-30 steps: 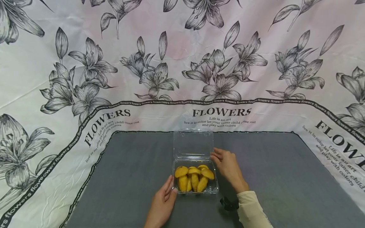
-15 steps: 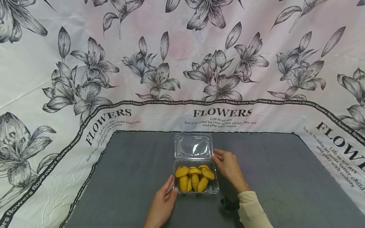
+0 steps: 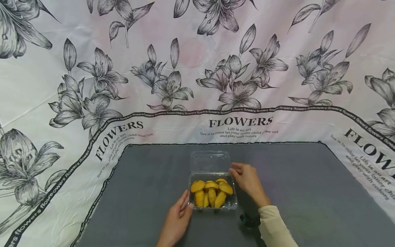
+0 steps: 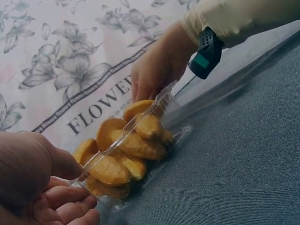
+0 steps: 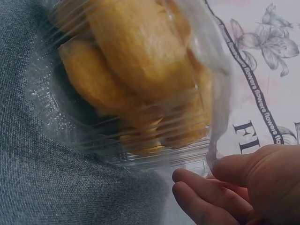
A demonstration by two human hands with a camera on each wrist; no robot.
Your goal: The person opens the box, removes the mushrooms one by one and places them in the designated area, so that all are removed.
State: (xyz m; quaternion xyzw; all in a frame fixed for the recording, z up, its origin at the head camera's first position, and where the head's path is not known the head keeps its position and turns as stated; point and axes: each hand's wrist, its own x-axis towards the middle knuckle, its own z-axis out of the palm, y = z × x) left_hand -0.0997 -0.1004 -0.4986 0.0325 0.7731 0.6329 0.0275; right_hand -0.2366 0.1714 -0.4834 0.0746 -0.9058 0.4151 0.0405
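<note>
A clear plastic clamshell container (image 3: 213,208) holds several yellow mushrooms (image 3: 211,194) in its base. Its transparent lid (image 3: 210,161) stands open behind the base, away from the person. My left hand (image 3: 176,219) pinches the base's left side; in the left wrist view the thumb (image 4: 65,164) lies on the rim and the fingers curl beside the wall. At the back right corner, near the hinge, my right hand (image 3: 248,180) pinches the container's edge between thumb and fingers. In the right wrist view the thumb (image 5: 232,168) touches the rim, with yellow stems behind the plastic.
A grey cloth-covered table (image 3: 148,178) lies under the container. A white flower-printed cloth (image 3: 172,127) rises behind and along its sides. The right wrist bears a dark band with a device (image 3: 250,220) next to a cream sleeve (image 3: 274,223).
The lid's top edge has dropped lower in the head view, as the lid tilts further back. Both hands and the mushrooms stay nearly where they were; the view shifts slightly.
</note>
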